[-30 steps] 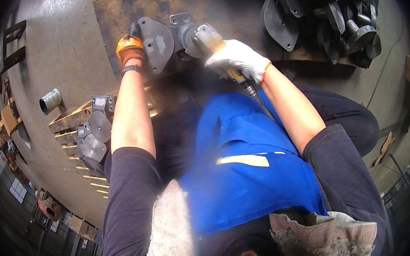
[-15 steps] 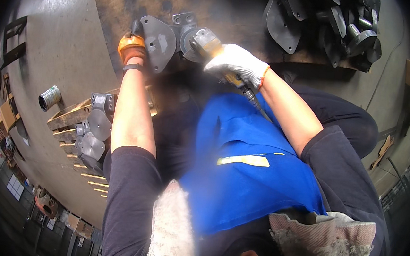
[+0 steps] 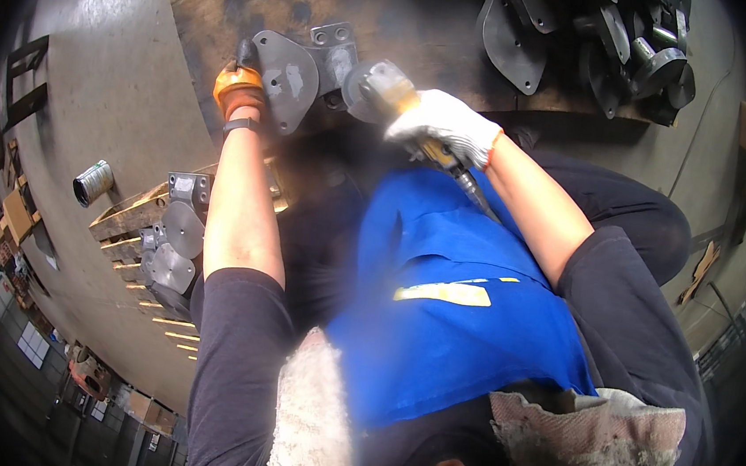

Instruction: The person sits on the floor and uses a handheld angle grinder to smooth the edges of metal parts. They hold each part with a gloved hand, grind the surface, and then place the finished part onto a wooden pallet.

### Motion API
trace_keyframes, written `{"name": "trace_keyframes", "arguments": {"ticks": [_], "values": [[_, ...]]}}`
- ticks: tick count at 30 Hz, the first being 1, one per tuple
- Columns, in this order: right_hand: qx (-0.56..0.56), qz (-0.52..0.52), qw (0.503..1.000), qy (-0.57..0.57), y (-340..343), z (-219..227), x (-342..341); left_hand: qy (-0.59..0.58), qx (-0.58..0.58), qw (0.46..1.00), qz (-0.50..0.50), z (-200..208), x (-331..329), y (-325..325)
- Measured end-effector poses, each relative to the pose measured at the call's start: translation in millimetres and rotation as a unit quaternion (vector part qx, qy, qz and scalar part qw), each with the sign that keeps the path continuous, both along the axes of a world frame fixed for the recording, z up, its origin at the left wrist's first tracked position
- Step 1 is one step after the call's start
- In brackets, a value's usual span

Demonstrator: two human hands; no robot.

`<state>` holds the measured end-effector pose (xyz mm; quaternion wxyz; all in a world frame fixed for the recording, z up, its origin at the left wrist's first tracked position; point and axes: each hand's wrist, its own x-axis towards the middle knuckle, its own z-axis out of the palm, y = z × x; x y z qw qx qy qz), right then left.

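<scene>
A grey steel part (image 3: 287, 82), with a rounded plate and a flat bracket with holes, rests on the wooden bench top. My left hand (image 3: 240, 84), in an orange and dark glove, is closed on the left end of this part; its fingertips are partly hidden. In a white knit glove, my right hand (image 3: 444, 126) grips a yellow angle grinder (image 3: 390, 85). The grinder's round disc, blurred, is at the bracket's right edge. Whether disc and metal touch I cannot tell.
More grey steel parts (image 3: 515, 46) lie piled at the far right of the wooden bench top (image 3: 393, 4). Lower left, similar parts (image 3: 180, 229) rest on a wooden pallet (image 3: 130, 216). A metal can (image 3: 93, 184) is on the floor. The grinder's cable or hose (image 3: 474, 191) runs toward my lap.
My right hand and the grinder have shifted to the right, uncovering the flat face of the bracket. My left hand keeps its grip on the steel part, almost unmoved.
</scene>
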<state>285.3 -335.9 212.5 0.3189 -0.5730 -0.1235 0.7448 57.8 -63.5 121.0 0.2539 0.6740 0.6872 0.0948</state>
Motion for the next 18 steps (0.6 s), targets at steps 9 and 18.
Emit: {"name": "trace_keyframes", "arguments": {"ticks": [9, 18], "values": [[0.013, -0.002, 0.998, -0.057, -29.2, 8.4, 3.8, 0.057, 0.020, 0.998, -0.024, -16.1, -8.0, 10.1], [0.016, -0.002, 0.996, -0.088, -14.9, 35.2, 4.0, 0.151, 0.068, 0.986, 0.034, -85.8, -32.0, -18.6]]}}
